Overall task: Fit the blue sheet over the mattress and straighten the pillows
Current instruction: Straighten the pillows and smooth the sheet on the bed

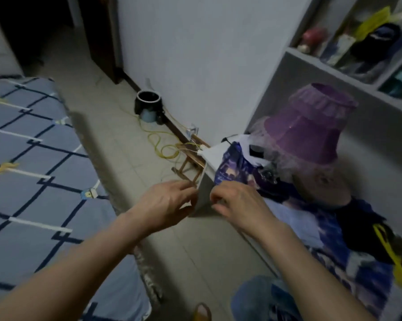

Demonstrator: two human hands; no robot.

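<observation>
A dim bedroom seen from above, looking down at two bare forearms reaching forward. On the left lies the mattress, covered by the blue sheet, which is patterned with dark navy and white crossing lines; its right edge runs diagonally beside a strip of pale tiled floor. No pillows appear in this view.

In the middle, the left hand has its fingers bent loosely toward the near corner of a white bedside cabinet; whether it grips anything cannot be told. The right hand is curled, fingertips drawn together at the edge of a dark blue-and-purple printed cloth heaped on the cabinet.

A purple lampshade stands on the heap, at right. Farther back, a black pot sits on the floor against a white wall, with a tangled yellow cord nearby. Grey shelves holding blurred items fill the far right.
</observation>
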